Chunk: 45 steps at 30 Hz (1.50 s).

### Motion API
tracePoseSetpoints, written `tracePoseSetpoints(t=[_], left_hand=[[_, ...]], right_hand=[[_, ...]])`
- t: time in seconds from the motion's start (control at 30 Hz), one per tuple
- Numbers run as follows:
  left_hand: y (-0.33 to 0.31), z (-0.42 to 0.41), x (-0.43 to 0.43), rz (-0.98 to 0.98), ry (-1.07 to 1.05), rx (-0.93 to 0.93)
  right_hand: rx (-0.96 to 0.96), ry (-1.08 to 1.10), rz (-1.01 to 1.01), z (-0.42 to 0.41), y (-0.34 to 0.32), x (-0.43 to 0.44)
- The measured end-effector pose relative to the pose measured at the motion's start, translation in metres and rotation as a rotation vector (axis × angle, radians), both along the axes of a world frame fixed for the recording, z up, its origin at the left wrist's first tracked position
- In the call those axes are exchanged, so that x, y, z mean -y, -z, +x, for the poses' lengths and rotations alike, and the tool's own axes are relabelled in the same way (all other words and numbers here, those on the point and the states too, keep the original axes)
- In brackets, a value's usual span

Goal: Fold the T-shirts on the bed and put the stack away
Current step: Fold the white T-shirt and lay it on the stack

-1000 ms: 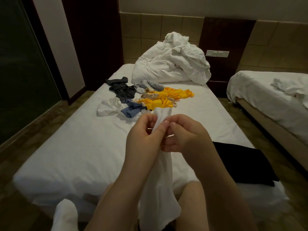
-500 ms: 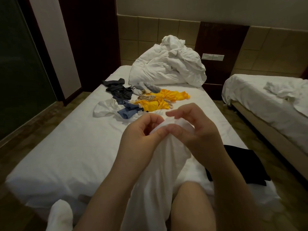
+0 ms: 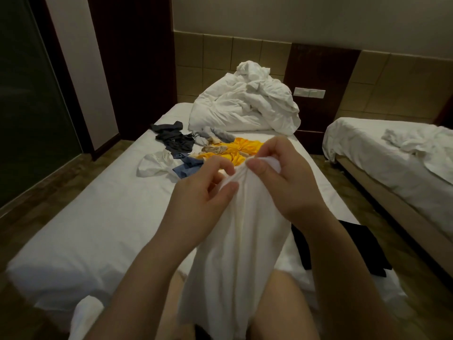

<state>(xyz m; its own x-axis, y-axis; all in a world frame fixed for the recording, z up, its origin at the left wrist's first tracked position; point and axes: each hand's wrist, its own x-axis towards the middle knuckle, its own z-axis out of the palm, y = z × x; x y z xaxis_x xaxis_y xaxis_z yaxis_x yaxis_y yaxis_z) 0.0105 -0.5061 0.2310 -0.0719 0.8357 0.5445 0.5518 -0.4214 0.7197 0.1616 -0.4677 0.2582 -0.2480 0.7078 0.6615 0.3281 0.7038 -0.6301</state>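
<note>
- White fabric T-shirt [image 3: 235, 241]: held up in front of the person. Its top edge is bunched into a tight gather, and the rest hangs down over the bare legs at the foot of the bed.
- Left hand [image 3: 206, 190]: fingers curled, thumb and forefinger pinching the gathered edge from the left side.
- Right hand [image 3: 286, 182]: fingers curled round the same gather from the right, thumb pressed on the cloth, just beside the left hand.
- Single bed with white sheet [image 3: 98, 229]: carries all items listed below.
- Flat black garment [image 3: 355, 246]: lies at the bed's right edge, near the right forearm. It appears folded, but the dim light does not confirm this.
- Loose pile mid-bed, beyond the hands: crumpled yellow garment [image 3: 245, 148], blue garment [image 3: 188, 165], crumpled white garment [image 3: 157, 163] and dark grey garment [image 3: 174, 138], touching or overlapping.
- Crumpled white duvet [image 3: 245, 106]: heaped at the head end.
- Second white-sheeted bed [image 3: 392, 148]: to the right, across a strip of floor.
</note>
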Motion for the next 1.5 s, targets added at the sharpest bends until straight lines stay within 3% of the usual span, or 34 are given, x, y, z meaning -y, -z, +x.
tracePoseSetpoints(t=[0.23,0.43,0.6,0.73,0.8,0.97,1.23,1.3,1.43,1.5], left_hand=[[-0.028,-0.016,-0.018,0.177,0.079,-0.295],[-0.035,-0.018,-0.033,0.144,-0.025,-0.495],[-0.043,-0.02,-0.032,0.053,-0.046,-0.336],[-0.056,-0.014,-0.027,-0.03,0.06,0.059],[-0.06,-0.013,-0.026,-0.062,0.121,0.141],[-0.052,-0.007,-0.019,-0.158,0.248,0.061],[-0.039,-0.019,-0.012,-0.388,0.486,0.211],[-0.038,-0.021,-0.011,-0.435,0.501,0.146],[-0.019,-0.012,-0.011,-0.507,0.362,-0.186],[-0.008,-0.006,-0.014,-0.457,0.293,-0.159]], right_hand=[[0.243,0.011,0.148,0.006,-0.059,-0.02],[0.311,0.055,0.182,0.009,-0.108,-0.033],[0.332,0.11,0.238,0.01,-0.14,-0.039],[0.366,0.104,0.236,0.009,-0.153,-0.036],[0.365,0.086,0.236,0.01,-0.156,-0.033],[0.402,0.105,0.243,0.016,-0.158,-0.029],[0.464,0.127,0.206,0.023,-0.146,-0.037],[0.44,0.134,0.193,0.023,-0.142,-0.039],[0.382,0.161,0.199,0.021,-0.139,-0.038],[0.361,0.175,0.2,0.021,-0.139,-0.038]])
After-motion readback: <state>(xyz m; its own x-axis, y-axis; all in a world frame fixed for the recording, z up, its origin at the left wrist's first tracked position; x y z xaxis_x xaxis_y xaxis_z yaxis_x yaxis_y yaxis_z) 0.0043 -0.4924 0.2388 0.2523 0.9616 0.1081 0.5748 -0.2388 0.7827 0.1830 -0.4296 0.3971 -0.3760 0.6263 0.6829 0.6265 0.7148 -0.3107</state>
